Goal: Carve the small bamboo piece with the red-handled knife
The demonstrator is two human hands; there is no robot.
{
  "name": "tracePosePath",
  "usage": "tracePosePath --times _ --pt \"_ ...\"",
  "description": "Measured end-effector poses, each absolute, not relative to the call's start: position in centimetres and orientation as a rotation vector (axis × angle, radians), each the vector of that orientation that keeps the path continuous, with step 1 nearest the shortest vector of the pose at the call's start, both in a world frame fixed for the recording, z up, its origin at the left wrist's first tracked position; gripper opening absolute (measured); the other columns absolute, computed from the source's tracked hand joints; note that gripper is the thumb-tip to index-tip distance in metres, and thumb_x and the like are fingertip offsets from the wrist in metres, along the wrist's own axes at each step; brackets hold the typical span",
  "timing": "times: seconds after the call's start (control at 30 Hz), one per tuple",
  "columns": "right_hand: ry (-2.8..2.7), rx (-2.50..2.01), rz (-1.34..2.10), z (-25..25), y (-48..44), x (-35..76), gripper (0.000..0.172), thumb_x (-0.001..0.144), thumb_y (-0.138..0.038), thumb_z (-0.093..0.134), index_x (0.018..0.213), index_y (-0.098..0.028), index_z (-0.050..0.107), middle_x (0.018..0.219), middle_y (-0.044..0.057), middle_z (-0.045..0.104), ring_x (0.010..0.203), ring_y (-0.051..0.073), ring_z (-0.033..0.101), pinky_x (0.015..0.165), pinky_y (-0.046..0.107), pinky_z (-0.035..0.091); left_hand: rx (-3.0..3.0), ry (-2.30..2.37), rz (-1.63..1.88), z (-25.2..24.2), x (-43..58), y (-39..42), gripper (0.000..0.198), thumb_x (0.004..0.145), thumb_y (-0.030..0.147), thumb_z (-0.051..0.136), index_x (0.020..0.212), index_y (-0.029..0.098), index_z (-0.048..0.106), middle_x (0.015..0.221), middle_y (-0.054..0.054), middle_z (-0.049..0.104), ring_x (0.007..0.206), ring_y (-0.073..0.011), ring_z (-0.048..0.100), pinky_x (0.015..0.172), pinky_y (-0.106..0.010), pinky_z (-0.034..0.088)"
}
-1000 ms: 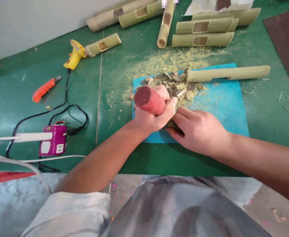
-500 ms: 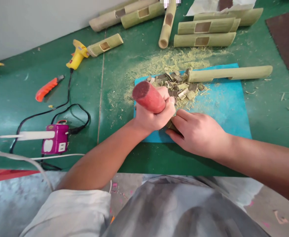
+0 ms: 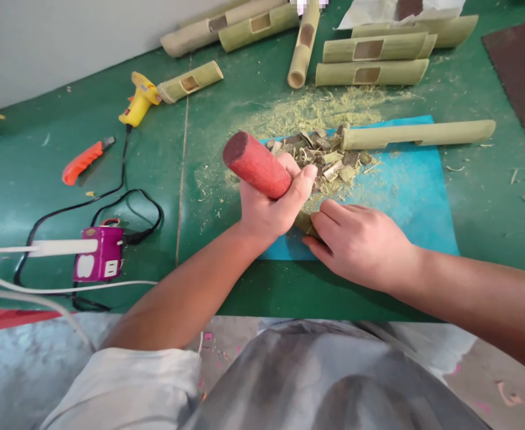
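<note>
My left hand (image 3: 269,212) is wrapped around a thick red cylindrical handle (image 3: 257,166) whose flat end points up to the left. The other end of this tool is hidden beneath the fist. Just to the right, my right hand (image 3: 363,242) is closed on a short greenish bamboo piece (image 3: 306,223), mostly covered by the fingers. Both hands are over the near part of a blue mat (image 3: 405,203). Beyond them lies a heap of bamboo chips (image 3: 329,158) with fine shavings, and a long bamboo tube (image 3: 445,132) rests across the mat's far edge.
Several bamboo tubes with cut windows (image 3: 370,73) line the back of the green table (image 3: 217,280). On the left are a yellow glue gun (image 3: 141,101), an orange-handled cutter (image 3: 83,164), a purple power adapter (image 3: 98,254) and loose cables. A brown mat (image 3: 522,77) lies at far right.
My left hand has shifted slightly left, and the red handle now tips further up and left. More of the bamboo piece shows between the hands. My right hand has barely moved.
</note>
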State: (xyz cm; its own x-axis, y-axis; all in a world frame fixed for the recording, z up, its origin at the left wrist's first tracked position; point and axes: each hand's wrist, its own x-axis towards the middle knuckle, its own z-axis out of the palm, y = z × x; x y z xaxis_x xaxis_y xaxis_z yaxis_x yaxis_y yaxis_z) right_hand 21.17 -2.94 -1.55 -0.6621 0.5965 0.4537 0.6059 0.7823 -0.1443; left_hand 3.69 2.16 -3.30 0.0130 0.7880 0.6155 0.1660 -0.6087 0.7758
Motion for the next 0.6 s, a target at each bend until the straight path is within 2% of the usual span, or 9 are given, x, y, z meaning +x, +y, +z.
tracePosePath --times 0.17,0.43,0.6 --pt "-2.505 -0.900 -0.032 -1.59 -3.02 21.24 0.029 0.106 -0.017 0.054 0.080 -0.019 0.067 0.074 0.003 0.062 0.061 0.017 0.048 0.057 0.034 0.032 1.784 0.950 1.643 -3.38 3.71 2.07 0.052 0.104 0.048 0.073 0.063 0.020 0.055 0.058 0.003 0.050 0.052 -0.0082 0.047 0.052 -0.029 0.041" --pt "-2.508 -0.884 -0.068 -1.46 -3.09 21.21 0.029 0.106 -0.017 0.055 0.079 -0.019 0.066 0.074 0.004 0.063 0.061 0.017 0.047 0.059 0.035 0.032 1.708 1.003 1.558 -3.33 3.47 1.86 0.055 0.100 0.057 0.076 0.063 0.021 0.057 0.058 0.003 0.048 0.052 -0.0098 0.045 0.054 -0.032 0.040" --pt "-2.492 -0.950 -0.054 -1.13 -3.11 21.18 0.034 0.108 -0.022 0.050 0.080 -0.019 0.069 0.072 0.004 0.063 0.061 0.018 0.050 0.058 0.035 0.031 1.748 1.014 1.548 -3.09 3.54 1.71 0.054 0.101 0.052 0.074 0.061 0.020 0.056 0.057 0.003 0.052 0.053 -0.0095 0.048 0.053 -0.030 0.040"
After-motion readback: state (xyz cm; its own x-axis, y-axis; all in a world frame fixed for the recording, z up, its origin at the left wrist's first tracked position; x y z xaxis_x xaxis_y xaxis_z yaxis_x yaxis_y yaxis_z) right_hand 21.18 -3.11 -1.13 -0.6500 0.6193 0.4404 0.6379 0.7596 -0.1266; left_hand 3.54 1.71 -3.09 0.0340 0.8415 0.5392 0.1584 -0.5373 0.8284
